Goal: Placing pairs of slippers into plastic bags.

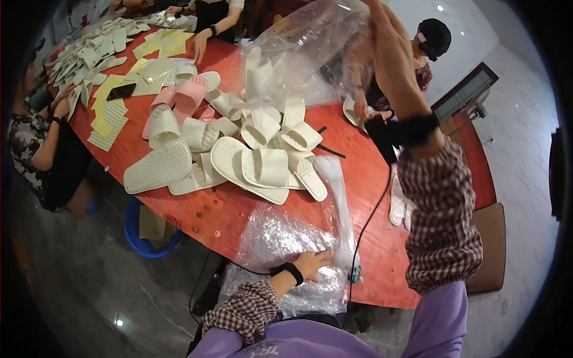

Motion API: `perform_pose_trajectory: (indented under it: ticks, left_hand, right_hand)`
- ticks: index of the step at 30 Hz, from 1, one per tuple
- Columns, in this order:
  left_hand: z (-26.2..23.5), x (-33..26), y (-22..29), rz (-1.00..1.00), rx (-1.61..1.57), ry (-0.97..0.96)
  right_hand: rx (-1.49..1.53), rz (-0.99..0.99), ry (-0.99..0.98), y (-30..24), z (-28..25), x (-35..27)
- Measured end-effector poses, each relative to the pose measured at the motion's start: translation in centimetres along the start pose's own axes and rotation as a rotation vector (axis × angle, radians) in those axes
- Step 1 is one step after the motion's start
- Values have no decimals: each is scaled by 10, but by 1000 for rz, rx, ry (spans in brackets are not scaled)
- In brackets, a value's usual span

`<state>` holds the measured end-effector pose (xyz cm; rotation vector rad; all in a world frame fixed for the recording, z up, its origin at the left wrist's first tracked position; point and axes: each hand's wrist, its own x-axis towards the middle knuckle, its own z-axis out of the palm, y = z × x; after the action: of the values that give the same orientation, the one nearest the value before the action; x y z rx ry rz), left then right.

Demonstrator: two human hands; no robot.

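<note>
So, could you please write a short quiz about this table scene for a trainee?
1. True or false: the left hand rests on the stack of clear bags at the table edge.
2. The right hand is raised and holds: A) a yellow card, B) a clear bag with slippers in it, C) a phone.
3. Fill in: most slippers in the pile are white, but a few are ____.

Key
1. True.
2. B.
3. Pink: the pink slippers lie at the far left of the pile.
</note>
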<state>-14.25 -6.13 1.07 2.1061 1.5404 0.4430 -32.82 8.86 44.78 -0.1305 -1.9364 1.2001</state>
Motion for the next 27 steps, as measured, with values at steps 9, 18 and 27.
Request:
perform_pose_trajectory:
  ticks: [9, 18, 27]
  left_hand:
    - [-48, -23, -10, 3, -564, 33]
    - [-82, -104, -47, 122, -2028, 237]
    - [-140, -168, -29, -314, -1489, 424]
  right_hand:
    - [67, 535, 356, -19, -105, -235]
    - [-73, 740, 194, 25, -157, -470]
    - [-456, 626, -19, 67, -147, -526]
